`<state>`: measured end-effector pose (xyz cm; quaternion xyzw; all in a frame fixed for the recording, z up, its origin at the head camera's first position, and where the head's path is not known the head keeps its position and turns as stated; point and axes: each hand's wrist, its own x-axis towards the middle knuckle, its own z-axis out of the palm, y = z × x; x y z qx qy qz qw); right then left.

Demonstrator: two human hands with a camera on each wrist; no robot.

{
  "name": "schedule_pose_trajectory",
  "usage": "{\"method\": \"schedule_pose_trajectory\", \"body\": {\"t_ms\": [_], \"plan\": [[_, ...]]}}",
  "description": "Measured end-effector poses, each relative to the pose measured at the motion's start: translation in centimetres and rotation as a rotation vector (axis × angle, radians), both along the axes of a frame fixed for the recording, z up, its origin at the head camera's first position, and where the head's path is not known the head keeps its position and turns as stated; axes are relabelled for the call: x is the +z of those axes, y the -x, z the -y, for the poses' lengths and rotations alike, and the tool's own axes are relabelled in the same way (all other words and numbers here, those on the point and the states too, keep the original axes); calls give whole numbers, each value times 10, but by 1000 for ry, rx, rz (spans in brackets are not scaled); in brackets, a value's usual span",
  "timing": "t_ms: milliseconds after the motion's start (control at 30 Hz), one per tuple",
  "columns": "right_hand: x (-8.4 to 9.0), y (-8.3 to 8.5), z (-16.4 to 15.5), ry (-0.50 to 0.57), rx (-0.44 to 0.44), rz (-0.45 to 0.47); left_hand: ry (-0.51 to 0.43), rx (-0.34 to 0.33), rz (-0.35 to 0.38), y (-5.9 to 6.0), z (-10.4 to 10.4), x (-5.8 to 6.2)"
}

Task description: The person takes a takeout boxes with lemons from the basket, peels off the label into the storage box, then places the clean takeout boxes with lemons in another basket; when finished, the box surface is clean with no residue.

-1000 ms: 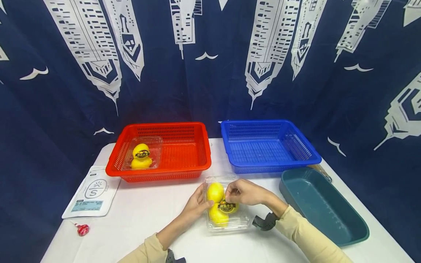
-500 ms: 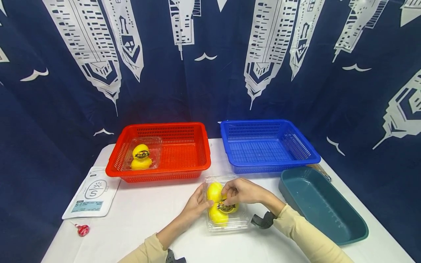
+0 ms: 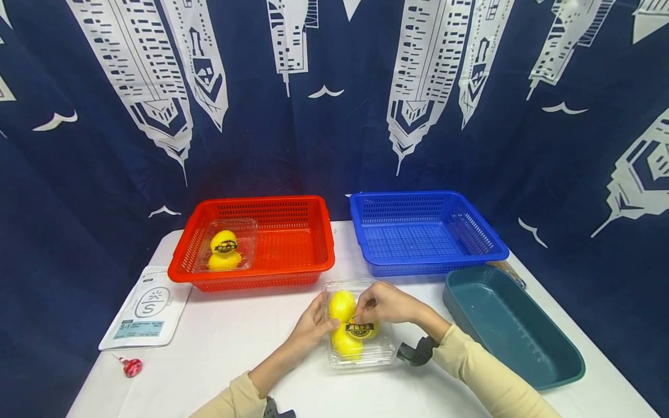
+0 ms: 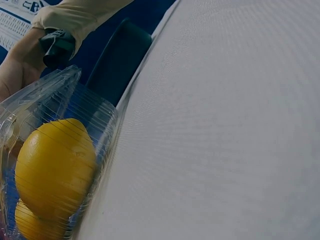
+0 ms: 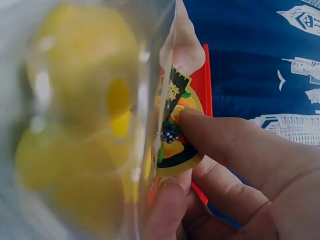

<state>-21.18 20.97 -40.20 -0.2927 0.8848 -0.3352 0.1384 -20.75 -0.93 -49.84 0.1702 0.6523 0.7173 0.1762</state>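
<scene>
A clear plastic clamshell box (image 3: 384, 348) with yellow lemons (image 3: 342, 305) in it lies on the table, its lid down. My left hand (image 3: 312, 325) holds its left side, thumb over the lid. My right hand (image 3: 384, 305) is above the lid, its thumb and finger pinching the upper edge of a round black-and-gold sticker (image 3: 362, 330). In the right wrist view the thumb lies on the printed face of the sticker (image 5: 172, 137). How much of the sticker is off the lid I cannot tell. The left wrist view shows a lemon (image 4: 57, 165) through the box's ribbed side.
A red basket (image 3: 282, 276) holds another box of lemons (image 3: 225, 261). Right of it stands a blue basket (image 3: 434, 267), with a dark green tub (image 3: 522, 337) nearer the right arm. At left lie a white pouch (image 3: 146, 307) and a red-wrapped lollipop (image 3: 132, 367).
The right fingers have shifted slightly along the sticker's upper edge, covering more of it half a second ago than now. The left hand and the box have stayed in place.
</scene>
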Motion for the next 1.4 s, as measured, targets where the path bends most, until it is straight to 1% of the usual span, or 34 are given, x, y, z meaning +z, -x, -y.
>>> {"method": "schedule_pose_trajectory", "body": {"t_ms": [500,867,1200,1400], "plan": [[1,0,-3,70,30,69,3,5,-15,-1,0,0],[-2,2,-5,126,38,120,7,1,-9,-1,1,0],[-5,3,-7,158,11,161,6,-6,-13,1,0,0],[-5,2,-7,176,19,178,5,-6,-8,0,0,0]]}}
